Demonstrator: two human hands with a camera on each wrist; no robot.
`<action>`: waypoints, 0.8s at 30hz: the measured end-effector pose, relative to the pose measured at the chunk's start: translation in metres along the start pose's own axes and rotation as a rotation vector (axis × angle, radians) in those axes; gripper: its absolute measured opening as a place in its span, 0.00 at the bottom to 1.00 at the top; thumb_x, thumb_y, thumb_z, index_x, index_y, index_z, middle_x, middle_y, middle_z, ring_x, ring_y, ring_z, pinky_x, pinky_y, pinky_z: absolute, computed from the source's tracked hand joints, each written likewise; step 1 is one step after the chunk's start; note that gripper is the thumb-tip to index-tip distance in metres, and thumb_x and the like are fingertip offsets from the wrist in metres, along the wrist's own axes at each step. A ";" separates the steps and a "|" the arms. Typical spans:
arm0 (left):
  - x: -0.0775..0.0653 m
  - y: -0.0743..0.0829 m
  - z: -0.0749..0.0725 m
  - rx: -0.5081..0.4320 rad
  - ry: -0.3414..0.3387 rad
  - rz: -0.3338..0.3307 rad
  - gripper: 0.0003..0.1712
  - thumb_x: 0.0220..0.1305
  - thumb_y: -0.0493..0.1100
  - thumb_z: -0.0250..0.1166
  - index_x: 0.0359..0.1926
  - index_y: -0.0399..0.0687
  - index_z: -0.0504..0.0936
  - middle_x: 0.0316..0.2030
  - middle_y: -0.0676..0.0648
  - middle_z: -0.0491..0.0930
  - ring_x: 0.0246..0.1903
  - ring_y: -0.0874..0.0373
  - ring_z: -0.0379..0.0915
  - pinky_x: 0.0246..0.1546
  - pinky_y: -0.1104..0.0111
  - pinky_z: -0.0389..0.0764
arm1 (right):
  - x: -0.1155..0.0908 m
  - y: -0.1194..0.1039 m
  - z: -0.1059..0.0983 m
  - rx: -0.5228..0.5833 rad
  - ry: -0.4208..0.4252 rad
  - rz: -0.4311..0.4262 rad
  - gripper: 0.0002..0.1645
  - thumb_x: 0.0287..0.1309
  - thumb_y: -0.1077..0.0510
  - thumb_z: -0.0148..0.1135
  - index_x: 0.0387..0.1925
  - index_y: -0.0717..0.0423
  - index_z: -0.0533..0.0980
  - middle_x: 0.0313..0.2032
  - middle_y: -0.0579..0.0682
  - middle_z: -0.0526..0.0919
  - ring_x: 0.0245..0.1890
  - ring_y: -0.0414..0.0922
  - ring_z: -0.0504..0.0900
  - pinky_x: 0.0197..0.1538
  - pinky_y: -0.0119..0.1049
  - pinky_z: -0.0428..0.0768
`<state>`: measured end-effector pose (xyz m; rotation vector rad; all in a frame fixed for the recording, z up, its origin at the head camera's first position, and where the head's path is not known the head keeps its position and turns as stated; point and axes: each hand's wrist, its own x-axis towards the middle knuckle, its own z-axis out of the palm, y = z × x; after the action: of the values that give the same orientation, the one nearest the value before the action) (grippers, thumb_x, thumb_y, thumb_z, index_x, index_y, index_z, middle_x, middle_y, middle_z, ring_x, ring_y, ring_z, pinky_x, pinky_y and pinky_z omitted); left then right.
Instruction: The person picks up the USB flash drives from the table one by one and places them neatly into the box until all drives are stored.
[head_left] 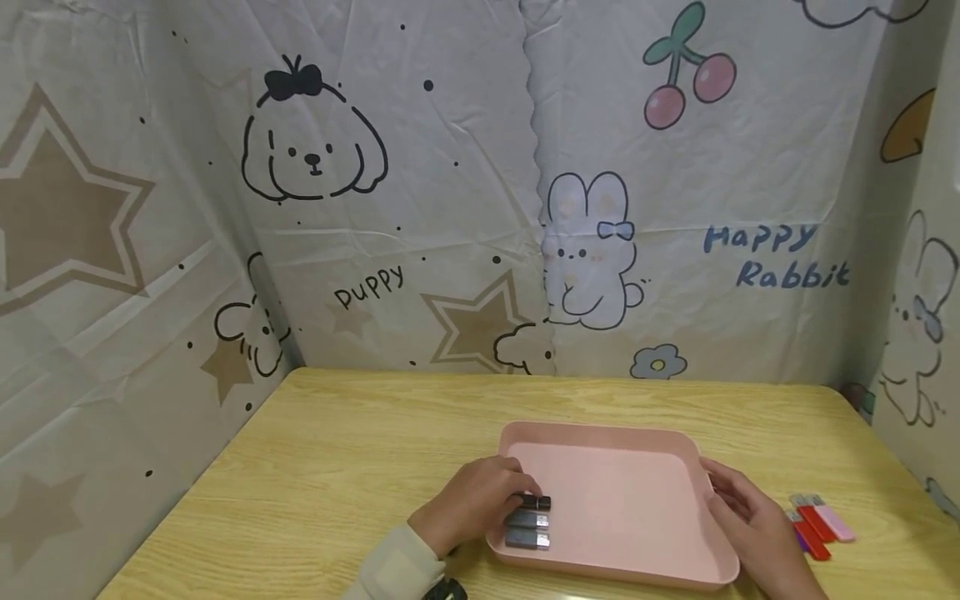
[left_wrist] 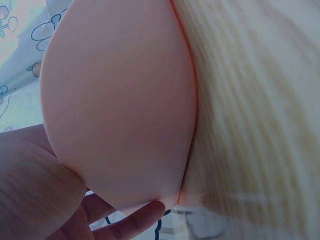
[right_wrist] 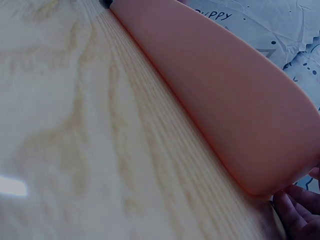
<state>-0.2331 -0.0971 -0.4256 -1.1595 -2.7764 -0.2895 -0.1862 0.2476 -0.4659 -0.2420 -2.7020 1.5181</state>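
Observation:
A pink tray [head_left: 615, 500] lies on the table. Along its left side, two grey USB flash drives [head_left: 525, 540] lie one behind the other, metal plugs pointing right. Behind them is a black USB flash drive [head_left: 537, 502]. My left hand [head_left: 483, 493] reaches over the left rim and pinches the black drive, partly covering it. The left wrist view shows other fingers [left_wrist: 135, 222] against the outside of the tray wall. My right hand [head_left: 757, 521] grips the right rim; its fingers [right_wrist: 295, 207] show by the tray's corner in the right wrist view.
Right of my right hand lie several flash drives: red [head_left: 813, 542], pink [head_left: 836, 518] and purple ones, partly behind the hand. A black object [head_left: 446, 590] sits at the near edge by my left sleeve. Printed cloth [head_left: 450, 192] walls the table's back and sides.

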 end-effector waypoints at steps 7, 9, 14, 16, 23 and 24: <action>0.000 0.000 0.000 0.001 -0.009 -0.004 0.13 0.59 0.37 0.68 0.42 0.60 0.87 0.34 0.61 0.80 0.34 0.72 0.72 0.37 0.78 0.75 | 0.000 -0.001 0.000 0.002 -0.003 0.016 0.32 0.71 0.47 0.48 0.71 0.53 0.60 0.64 0.63 0.67 0.62 0.58 0.69 0.56 0.40 0.76; 0.000 0.000 0.000 0.003 -0.009 -0.005 0.13 0.59 0.37 0.68 0.42 0.60 0.87 0.34 0.61 0.80 0.34 0.72 0.72 0.37 0.78 0.76 | 0.001 -0.001 0.000 0.003 0.001 0.009 0.32 0.71 0.47 0.49 0.71 0.53 0.60 0.64 0.63 0.67 0.62 0.58 0.69 0.56 0.38 0.76; -0.001 0.001 -0.001 0.003 -0.017 -0.016 0.13 0.60 0.37 0.68 0.43 0.60 0.87 0.34 0.60 0.80 0.34 0.72 0.72 0.37 0.78 0.76 | 0.000 -0.001 0.001 0.002 0.018 -0.001 0.32 0.70 0.48 0.50 0.70 0.54 0.61 0.63 0.63 0.68 0.61 0.57 0.70 0.51 0.29 0.79; -0.001 0.001 -0.002 -0.001 -0.018 -0.022 0.13 0.60 0.38 0.68 0.43 0.60 0.87 0.34 0.60 0.80 0.33 0.72 0.72 0.36 0.78 0.75 | 0.000 -0.001 0.001 -0.009 0.025 -0.012 0.32 0.70 0.46 0.50 0.70 0.54 0.62 0.62 0.63 0.69 0.60 0.57 0.71 0.50 0.27 0.79; -0.002 -0.001 -0.014 0.004 0.019 -0.036 0.11 0.62 0.38 0.67 0.44 0.57 0.86 0.35 0.58 0.80 0.32 0.71 0.71 0.34 0.78 0.75 | 0.000 -0.001 0.000 -0.011 0.026 -0.028 0.32 0.70 0.46 0.49 0.70 0.54 0.62 0.62 0.64 0.70 0.60 0.57 0.71 0.49 0.28 0.79; -0.002 -0.001 -0.016 0.004 0.028 -0.041 0.11 0.62 0.39 0.67 0.44 0.57 0.86 0.35 0.57 0.80 0.32 0.70 0.72 0.34 0.77 0.76 | 0.000 -0.001 0.000 -0.008 0.026 -0.025 0.32 0.70 0.45 0.49 0.70 0.54 0.62 0.62 0.64 0.70 0.60 0.57 0.71 0.49 0.28 0.79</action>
<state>-0.2318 -0.1034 -0.4102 -1.0908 -2.7776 -0.3018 -0.1863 0.2471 -0.4653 -0.2258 -2.6811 1.4877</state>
